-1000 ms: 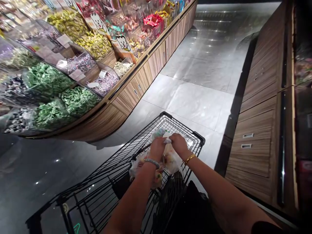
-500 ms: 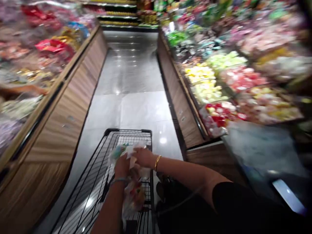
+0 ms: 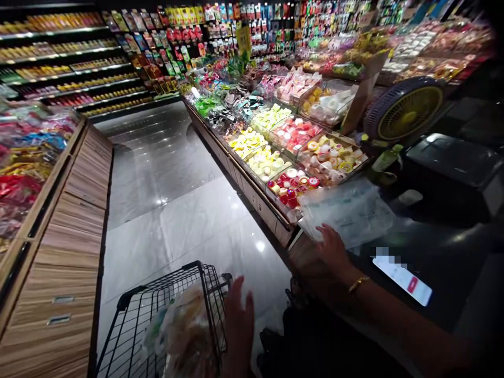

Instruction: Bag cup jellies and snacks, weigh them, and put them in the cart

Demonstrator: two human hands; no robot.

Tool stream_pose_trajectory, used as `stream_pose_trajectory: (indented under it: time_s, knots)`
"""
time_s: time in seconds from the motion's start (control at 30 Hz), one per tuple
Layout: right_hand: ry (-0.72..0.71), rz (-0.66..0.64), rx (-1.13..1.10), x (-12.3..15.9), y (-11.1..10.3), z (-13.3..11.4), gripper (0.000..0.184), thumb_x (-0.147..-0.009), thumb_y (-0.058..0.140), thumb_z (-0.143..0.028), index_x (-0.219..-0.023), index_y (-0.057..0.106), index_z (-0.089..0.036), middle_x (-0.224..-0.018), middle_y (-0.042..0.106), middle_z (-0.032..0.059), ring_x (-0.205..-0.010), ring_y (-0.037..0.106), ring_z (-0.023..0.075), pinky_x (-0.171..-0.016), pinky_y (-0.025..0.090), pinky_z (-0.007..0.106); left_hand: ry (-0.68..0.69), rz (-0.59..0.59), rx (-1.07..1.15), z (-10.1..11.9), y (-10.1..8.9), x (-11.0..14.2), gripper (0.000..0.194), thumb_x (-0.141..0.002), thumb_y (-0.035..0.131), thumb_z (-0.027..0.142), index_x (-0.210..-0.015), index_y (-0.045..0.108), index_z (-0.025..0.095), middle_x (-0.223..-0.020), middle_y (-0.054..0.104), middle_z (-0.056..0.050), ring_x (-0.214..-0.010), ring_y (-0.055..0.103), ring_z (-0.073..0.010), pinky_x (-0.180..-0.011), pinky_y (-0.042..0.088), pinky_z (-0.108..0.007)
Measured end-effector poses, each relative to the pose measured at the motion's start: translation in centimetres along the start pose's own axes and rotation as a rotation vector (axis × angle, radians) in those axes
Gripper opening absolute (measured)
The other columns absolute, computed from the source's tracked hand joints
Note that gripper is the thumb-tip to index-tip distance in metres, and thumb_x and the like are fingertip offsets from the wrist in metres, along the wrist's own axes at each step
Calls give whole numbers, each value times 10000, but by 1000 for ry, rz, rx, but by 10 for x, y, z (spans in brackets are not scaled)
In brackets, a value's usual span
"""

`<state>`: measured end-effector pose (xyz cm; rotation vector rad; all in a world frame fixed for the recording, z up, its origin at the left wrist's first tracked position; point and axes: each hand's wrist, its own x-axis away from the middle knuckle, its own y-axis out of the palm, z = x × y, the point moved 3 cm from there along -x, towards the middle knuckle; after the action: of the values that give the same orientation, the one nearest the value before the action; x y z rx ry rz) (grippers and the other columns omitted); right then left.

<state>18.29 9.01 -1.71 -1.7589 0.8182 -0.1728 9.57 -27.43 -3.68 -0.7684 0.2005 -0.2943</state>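
My left hand (image 3: 239, 320) is raised beside the right rim of a black wire shopping cart (image 3: 136, 292), fingers apart and holding nothing. Inside the cart lie filled clear plastic bags (image 3: 187, 320); their contents are hard to make out. My right hand (image 3: 333, 247), with a gold bracelet (image 3: 358, 284) on its wrist, reaches over the counter's near edge. Its fingers are stretched out at the border of a flat clear plastic bag (image 3: 350, 210); whether they touch it I cannot tell. To the right of that forearm a lit phone (image 3: 401, 278) lies on the dark counter (image 3: 441, 252).
Bins of wrapped sweets (image 3: 295, 184) line the right display. A fan (image 3: 405, 110), a bottle (image 3: 388, 157) and a dark box (image 3: 457, 163) stand behind the counter. Wooden cabinets (image 3: 79, 220) border the aisle floor (image 3: 169, 220) on the left; stocked shelves (image 3: 71, 68) rise at the back.
Both hands have left the bagged items in the cart. My right hand has moved right to the plastic bag on the counter, and the left to the cart's side. The view has turned right.
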Motion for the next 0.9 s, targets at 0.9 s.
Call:
stream_pose_trajectory:
  time_s: [0.9]
  knots:
    - [449, 66, -775, -111, -51, 131, 307, -948, 513, -490, -950, 649, -215, -941, 713, 51, -891, 649, 224, -829, 500, 349, 532, -900, -204, 236, 219, -138, 514, -783, 705, 128, -1288, 661, 211, -1399, 632, -136, -1382, 498, -331, -1225, 250, -590]
